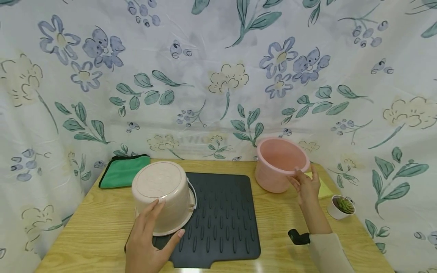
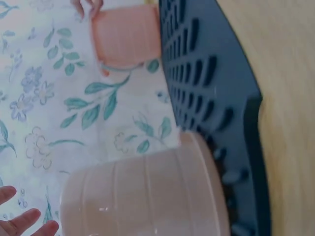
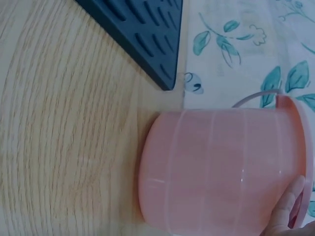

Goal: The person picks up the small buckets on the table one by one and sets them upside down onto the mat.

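Hanging beyond both the left grip (image 1: 144,237) and the right grip (image 1: 307,186), a white curtain (image 1: 205,110) printed with blue and cream flowers and green leaves. Beneath both grips, a pale wooden worktop (image 1: 274,231). Between the two, closer to the left one, a dark ridged mat (image 1: 222,212), flat on the worktop. Just ahead of the left grip, a beige bucket (image 1: 174,191), upside down, rim down on the mat, white handle (image 1: 195,191) on the side facing the right grip. Left grip released: fingers loosely extended beside the bucket wall, contact impossible to tell. At the right grip, a pink bucket (image 1: 273,176), mouth up, beside the mat's far right corner, thin handle (image 3: 253,97) on the side away from that grip. Right grip grasping the pink bucket's rim between thumb and fingers. Well beyond the left grip, a green cloth (image 1: 123,173) edged in black. Just right of the right grip, partly hidden, a yellow cloth (image 1: 326,188). Farther right and nearer, a small white pot (image 1: 336,213) holding a green plant (image 1: 343,204).
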Demonstrator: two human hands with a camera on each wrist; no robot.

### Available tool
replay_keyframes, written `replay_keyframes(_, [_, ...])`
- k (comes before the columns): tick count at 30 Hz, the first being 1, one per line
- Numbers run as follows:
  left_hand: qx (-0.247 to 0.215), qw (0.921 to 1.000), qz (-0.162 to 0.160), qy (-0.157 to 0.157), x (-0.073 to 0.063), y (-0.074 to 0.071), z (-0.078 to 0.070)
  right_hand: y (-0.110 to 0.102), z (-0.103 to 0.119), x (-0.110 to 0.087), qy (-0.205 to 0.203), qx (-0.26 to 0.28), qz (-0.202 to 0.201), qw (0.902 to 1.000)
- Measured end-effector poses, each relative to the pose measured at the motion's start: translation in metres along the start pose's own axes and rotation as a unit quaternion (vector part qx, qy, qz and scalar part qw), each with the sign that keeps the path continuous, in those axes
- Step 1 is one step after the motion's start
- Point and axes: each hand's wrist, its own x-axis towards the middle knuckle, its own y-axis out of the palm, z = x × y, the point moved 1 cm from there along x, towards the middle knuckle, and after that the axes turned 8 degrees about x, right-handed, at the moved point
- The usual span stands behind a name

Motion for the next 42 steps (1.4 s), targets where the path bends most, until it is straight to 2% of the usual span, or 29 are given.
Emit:
replay_keyframes(3, [-0.05,0.9962,0.025,-0.067,-0.007,0.003,-0.008,0.001,0.0,0.002,0.004,-0.002,-0.009,0.9999])
replay_keyframes(6, [-0.1,0.9856,0.05,-0.127,-0.01,0.005,-0.012,0.002,-0.001,0.004,0.003,-0.001,-0.016,0.9999])
replay_keyframes(10, [-0.13,0.9746,0.07,-0.169,-0.012,0.007,-0.014,0.003,-0.002,0.006,-0.002,0.002,-0.023,0.9997])
replay_keyframes(17, [-0.144,0.9622,0.115,-0.2,-0.016,0.015,-0.009,0.005,-0.003,0.007,-0.005,0.005,-0.04,0.9992])
replay_keyframes(25, [-0.208,0.9357,0.155,-0.239,-0.025,0.025,0.005,0.007,-0.004,0.009,-0.007,0.002,-0.046,0.9989])
replay_keyframes(30, [-0.211,0.919,0.186,-0.276,-0.031,0.03,0.014,0.007,-0.002,0.008,0.004,0.001,-0.05,0.9987])
replay_keyframes(37, [-0.219,0.903,0.21,-0.304,-0.039,0.035,0.022,0.008,-0.002,0.011,0.011,0.006,-0.049,0.9987])
replay_keyframes(42, [-0.232,0.8835,0.239,-0.33,-0.044,0.039,0.03,0.008,-0.002,0.013,0.009,0.003,-0.05,0.9987])
